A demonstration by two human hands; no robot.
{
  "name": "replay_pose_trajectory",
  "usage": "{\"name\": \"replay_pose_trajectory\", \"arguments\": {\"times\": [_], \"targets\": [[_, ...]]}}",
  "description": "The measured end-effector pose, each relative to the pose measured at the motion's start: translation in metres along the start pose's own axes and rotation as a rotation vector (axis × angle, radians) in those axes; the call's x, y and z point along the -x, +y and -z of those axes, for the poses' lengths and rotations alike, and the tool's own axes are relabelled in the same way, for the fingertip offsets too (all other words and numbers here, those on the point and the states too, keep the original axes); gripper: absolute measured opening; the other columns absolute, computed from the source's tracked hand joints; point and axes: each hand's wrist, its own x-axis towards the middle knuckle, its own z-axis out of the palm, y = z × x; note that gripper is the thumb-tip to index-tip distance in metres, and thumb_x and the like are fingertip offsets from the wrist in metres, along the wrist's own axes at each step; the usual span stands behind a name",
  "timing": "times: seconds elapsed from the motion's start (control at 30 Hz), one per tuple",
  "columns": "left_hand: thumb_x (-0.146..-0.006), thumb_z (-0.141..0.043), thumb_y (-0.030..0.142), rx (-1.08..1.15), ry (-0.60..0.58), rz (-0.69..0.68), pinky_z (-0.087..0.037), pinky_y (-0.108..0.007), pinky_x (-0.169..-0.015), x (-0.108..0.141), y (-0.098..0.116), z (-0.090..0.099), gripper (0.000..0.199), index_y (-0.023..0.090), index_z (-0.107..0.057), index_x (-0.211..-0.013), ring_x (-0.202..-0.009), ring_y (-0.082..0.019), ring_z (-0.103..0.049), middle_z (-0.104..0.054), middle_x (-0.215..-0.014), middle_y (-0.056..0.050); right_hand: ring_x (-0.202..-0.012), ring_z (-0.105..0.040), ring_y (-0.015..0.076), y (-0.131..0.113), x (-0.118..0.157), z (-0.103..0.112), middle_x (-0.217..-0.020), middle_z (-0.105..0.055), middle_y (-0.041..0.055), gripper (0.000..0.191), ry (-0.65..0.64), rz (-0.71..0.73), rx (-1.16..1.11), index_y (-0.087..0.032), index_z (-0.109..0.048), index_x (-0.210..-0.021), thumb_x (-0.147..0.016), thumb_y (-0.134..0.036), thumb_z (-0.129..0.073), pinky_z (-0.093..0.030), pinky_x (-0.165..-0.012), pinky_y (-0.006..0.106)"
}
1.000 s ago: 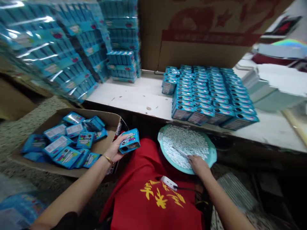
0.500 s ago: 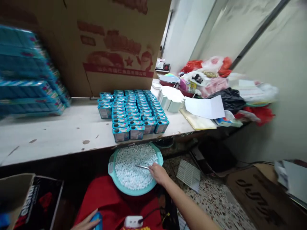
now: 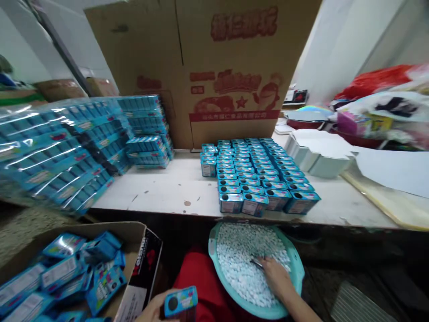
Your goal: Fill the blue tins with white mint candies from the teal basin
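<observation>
Cluttered packing corner, seen downward past a worn white desk [image 3: 167, 192]. Nearest, at the bottom edge: left hand [image 3: 154, 311], fingers clenched around a small blue box [image 3: 180, 302], round hole facing up, long axis running left to right. Just right of it, right hand [image 3: 276, 277] resting in a teal basin [image 3: 298, 268] heaped with white pellets [image 3: 241, 259], fingers pinching a thin metal tool [image 3: 256, 263]; grip only partly visible. Box lying left of and slightly nearer than the basin, well within reach of the right hand. Left of that, an open cardboard carton [image 3: 134, 232] of loose blue boxes. Farther back on the desk: rows of upright blue boxes [image 3: 254, 174], shrink-wrapped packs [image 3: 53, 152], big brown carton [image 3: 208, 67].
</observation>
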Motion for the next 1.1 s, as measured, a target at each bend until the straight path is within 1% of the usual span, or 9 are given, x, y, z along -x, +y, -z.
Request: {"name": "replay_pose_trajectory", "arguments": {"times": [0.07, 0.13, 0.23, 0.3, 0.5, 0.6, 0.73, 0.9, 1.1], "targets": [[-0.065, -0.063, 0.043, 0.057, 0.117, -0.011, -0.038, -0.038, -0.095, -0.011, 0.011, -0.002, 0.052, 0.025, -0.055, -0.113, -0.107, -0.027, -0.052, -0.060, -0.112, -0.004, -0.096, -0.057, 0.0231, -0.010, -0.008, -0.014, -0.100, -0.064, 0.0076, 0.045, -0.016, -0.045, -0.057, -0.024, -0.060, -0.109, -0.074, -0.011, -0.035, -0.042, -0.084, 0.035], [-0.066, -0.062, 0.041, 0.074, 0.178, -0.058, -0.039, -0.037, -0.094, -0.029, 0.023, -0.007, 0.049, 0.023, -0.055, -0.111, -0.104, -0.026, -0.054, -0.062, -0.109, -0.004, -0.100, -0.055, 0.0248, -0.019, -0.012, -0.012, -0.105, -0.063, 0.0096, 0.042, -0.051, -0.089, -0.164, -0.019, -0.060, -0.110, -0.075, -0.015, -0.037, -0.042, -0.086, 0.037], [-0.066, -0.063, 0.039, 0.053, 0.195, -0.149, -0.038, -0.036, -0.095, -0.062, 0.043, -0.015, 0.050, 0.020, -0.054, -0.111, -0.103, -0.025, -0.054, -0.061, -0.110, -0.006, -0.104, -0.053, 0.0239, -0.026, -0.012, 0.010, -0.109, -0.062, 0.0092, 0.039, -0.095, -0.077, -0.442, -0.016, -0.061, -0.107, -0.074, -0.016, -0.040, -0.039, -0.090, 0.038], [-0.067, -0.062, 0.038, 0.043, 0.234, -0.188, -0.039, -0.036, -0.094, -0.086, 0.054, -0.022, 0.050, 0.018, -0.052, -0.111, -0.101, -0.023, -0.055, -0.061, -0.108, -0.007, -0.105, -0.053, 0.0196, -0.026, -0.011, 0.025, -0.112, -0.061, 0.0072, 0.040, -0.100, -0.085, -0.506, -0.016, -0.059, -0.110, -0.075, -0.016, -0.041, -0.038, -0.091, 0.033], [-0.066, -0.063, 0.038, -0.036, 0.243, -0.305, -0.042, -0.035, -0.088, -0.140, 0.070, -0.041, 0.051, 0.015, -0.051, -0.110, -0.091, -0.020, -0.057, -0.062, -0.101, -0.007, -0.098, -0.054, 0.0187, -0.019, 0.007, 0.079, -0.105, -0.062, 0.0091, 0.038, -0.031, -0.066, -0.619, -0.013, -0.057, -0.112, -0.076, -0.020, -0.048, -0.039, -0.088, 0.034], [-0.067, -0.061, 0.037, -0.115, 0.241, -0.344, -0.042, -0.034, -0.087, -0.156, 0.072, -0.052, 0.048, 0.015, -0.052, -0.108, -0.092, -0.020, -0.057, -0.061, -0.100, -0.007, -0.093, -0.055, 0.0171, -0.024, 0.018, 0.121, -0.100, -0.063, 0.0084, 0.037, -0.017, 0.040, -0.564, -0.013, -0.056, -0.114, -0.078, -0.022, -0.047, -0.040, -0.085, 0.030], [-0.069, -0.058, 0.032, -0.291, 0.233, -0.343, -0.043, -0.032, -0.083, -0.171, 0.077, -0.070, 0.045, 0.015, -0.053, -0.110, -0.087, -0.021, -0.058, -0.063, -0.095, -0.007, -0.094, -0.055, 0.0164, -0.036, 0.017, 0.164, -0.102, -0.063, 0.0056, 0.036, -0.113, 0.148, -0.404, -0.019, -0.056, -0.115, -0.080, -0.021, -0.046, -0.039, -0.084, 0.027], [-0.069, -0.056, 0.028, -0.448, 0.207, -0.356, -0.044, -0.031, -0.080, -0.176, 0.085, -0.086, 0.045, 0.016, -0.052, -0.111, -0.087, -0.022, -0.058, -0.062, -0.096, -0.007, -0.094, -0.056, 0.0177, -0.060, 0.005, 0.185, -0.099, -0.065, 0.0046, 0.029, -0.260, 0.125, -0.016, -0.023, -0.061, -0.106, -0.082, -0.026, -0.045, -0.039, -0.081, 0.026], [-0.069, -0.054, 0.022, -0.500, 0.204, -0.376, -0.043, -0.031, -0.085, -0.177, 0.082, -0.094, 0.045, 0.017, -0.050, -0.113, -0.095, -0.020, -0.056, -0.060, -0.105, -0.006, -0.087, -0.060, 0.0239, -0.099, -0.005, 0.211, -0.091, -0.066, 0.0137, 0.029, -0.357, 0.139, 0.322, -0.014, -0.064, -0.094, -0.079, -0.021, -0.040, -0.045, -0.072, 0.031]]}}
